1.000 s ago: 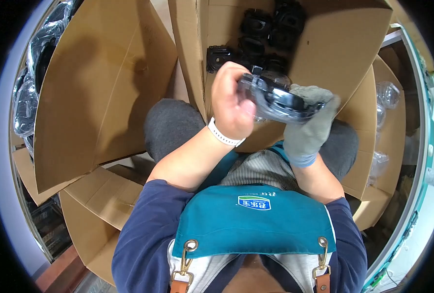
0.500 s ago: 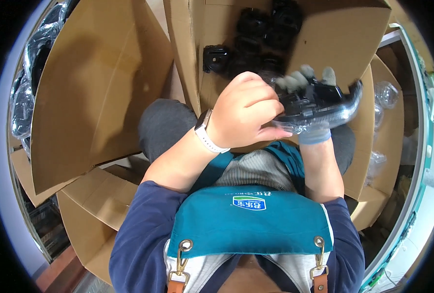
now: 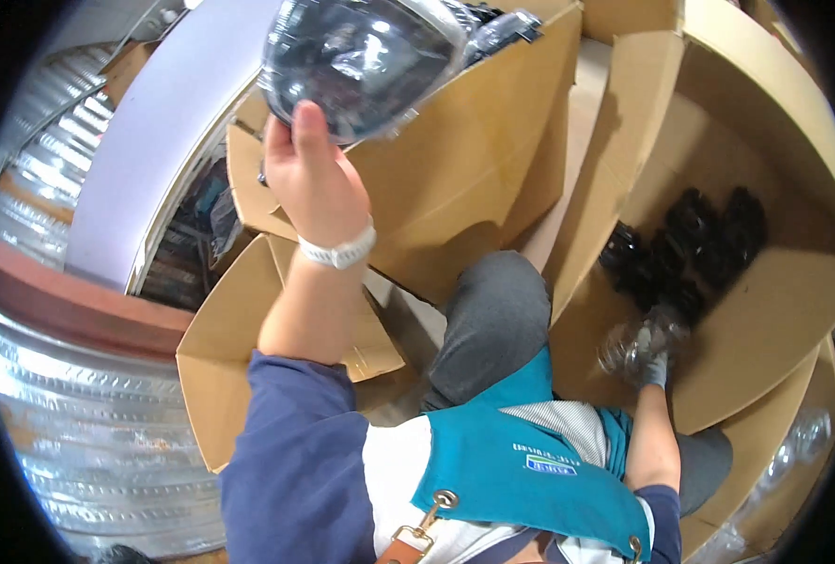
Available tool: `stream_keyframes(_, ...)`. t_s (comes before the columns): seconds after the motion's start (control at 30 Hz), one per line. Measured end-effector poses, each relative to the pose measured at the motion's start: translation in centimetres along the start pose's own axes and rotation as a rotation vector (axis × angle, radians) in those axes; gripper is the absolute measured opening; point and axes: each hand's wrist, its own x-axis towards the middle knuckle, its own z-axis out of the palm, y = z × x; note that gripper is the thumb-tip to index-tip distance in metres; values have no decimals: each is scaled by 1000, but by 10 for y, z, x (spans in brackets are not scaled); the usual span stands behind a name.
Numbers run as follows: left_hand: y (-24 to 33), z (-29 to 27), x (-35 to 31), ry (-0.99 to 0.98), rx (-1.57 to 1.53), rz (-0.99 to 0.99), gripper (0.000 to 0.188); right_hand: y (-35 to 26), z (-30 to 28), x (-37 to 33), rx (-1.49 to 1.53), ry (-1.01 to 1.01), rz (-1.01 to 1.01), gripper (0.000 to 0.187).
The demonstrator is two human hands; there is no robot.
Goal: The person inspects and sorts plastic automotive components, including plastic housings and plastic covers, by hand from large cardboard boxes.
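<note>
At the upper left, my bare left hand [image 3: 319,169] holds up a large, rounded dark part [image 3: 366,61] with a glossy face and clear edges, its thumb on the lower rim. The part's top runs out of the picture, and its exact kind is unclear. My gloved right hand [image 3: 655,365] reaches into the deep cardboard box [image 3: 615,132] on the right. Its fingers are at a crumpled piece of clear plastic [image 3: 629,348], which partly covers them. Several black plastic parts [image 3: 685,244] lie on the bottom of the box, just beyond this hand.
Left of my knee stands a smaller open carton [image 3: 234,329]. Behind it a tall cardboard box [image 3: 474,160] holds plastic-wrapped parts [image 3: 502,38]. At the lower left are shiny ribbed clear sheets [image 3: 98,423]. Another carton with clear plastic pieces [image 3: 798,442] sits at the right edge.
My hands were together at the black part over the box. Now my left hand has swung up and left with a dark part; my right is lower in the box. The view has turned left.
</note>
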Motion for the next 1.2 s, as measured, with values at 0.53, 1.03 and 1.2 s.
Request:
stream_keyframes(0.53,-155,-60,268,530,712,-534,84,60,-6,17,7,297,-181,62)
stream_keyframes(1.03,48,73,-49,-1431,558,303,43,-53,-12,-54,-285,456,38,73)
stream_keyframes(1.2,-34,94,-164,-1369,100,-586,27,-23,-16,-16,-1131,41,31,65)
